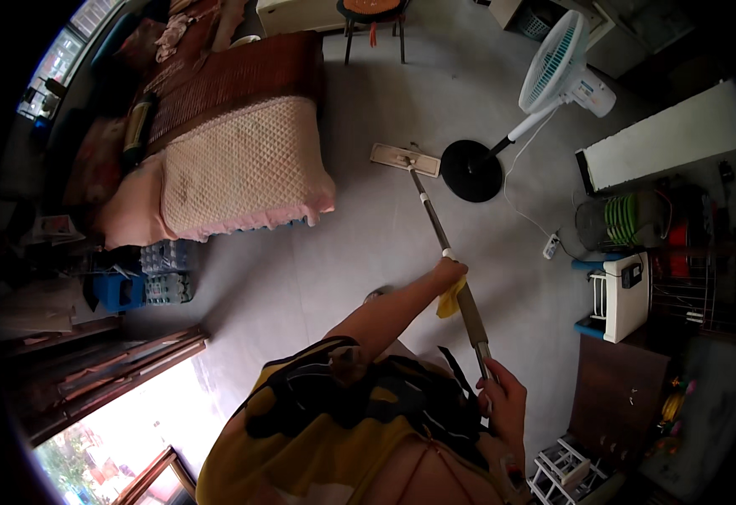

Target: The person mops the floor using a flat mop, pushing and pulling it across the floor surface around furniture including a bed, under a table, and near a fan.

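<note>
A flat mop [434, 220] slants across the floor, its long handle running from near my body up to a pale rectangular head [386, 156]. That head lies flat on the grey floor, close beside the round black base of the fan. My left hand [450, 273] is closed around the middle of the handle. A yellow cloth [449, 303] hangs just below that hand, against the handle; whether my fingers grip it too, I cannot tell. Lower down, near the handle's end, my right hand [504, 394] is closed on the grip.
A white standing fan [555, 63] leans into view at right, its cord [526, 210] trailing to a power strip [551, 246]. At left stands a bed [242, 168] with a quilted cover. Water bottle packs [169, 288] sit below it. A stool [373, 12] is at the back.
</note>
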The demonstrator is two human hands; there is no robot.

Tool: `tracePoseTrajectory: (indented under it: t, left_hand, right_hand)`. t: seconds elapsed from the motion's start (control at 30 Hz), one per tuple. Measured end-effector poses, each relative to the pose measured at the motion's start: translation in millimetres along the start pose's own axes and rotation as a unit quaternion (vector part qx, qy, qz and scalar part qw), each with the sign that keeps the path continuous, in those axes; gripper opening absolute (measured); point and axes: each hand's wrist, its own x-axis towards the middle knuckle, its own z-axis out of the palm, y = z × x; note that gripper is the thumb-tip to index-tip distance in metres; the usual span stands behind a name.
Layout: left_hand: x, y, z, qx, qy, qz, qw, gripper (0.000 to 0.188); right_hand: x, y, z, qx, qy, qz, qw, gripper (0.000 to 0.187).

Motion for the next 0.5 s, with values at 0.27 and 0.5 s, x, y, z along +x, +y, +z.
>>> tracePoseTrajectory:
  t: [0.27, 0.5]
  left_hand:
    - [77.4, 109.6, -39.1, 0.09, -0.038, -0.049, 0.994, 0.043]
    - [170.0, 189.9, -60.5, 0.126, -0.018, -0.023, 0.992, 0.046]
  right_hand:
    - [89.0, -67.7, 33.8, 0.022, -0.04, -0.007, 0.999, 0.045]
    - [185.1, -144.0, 44.8, 0.018, -0.111, 0.014, 0.994, 0.043]
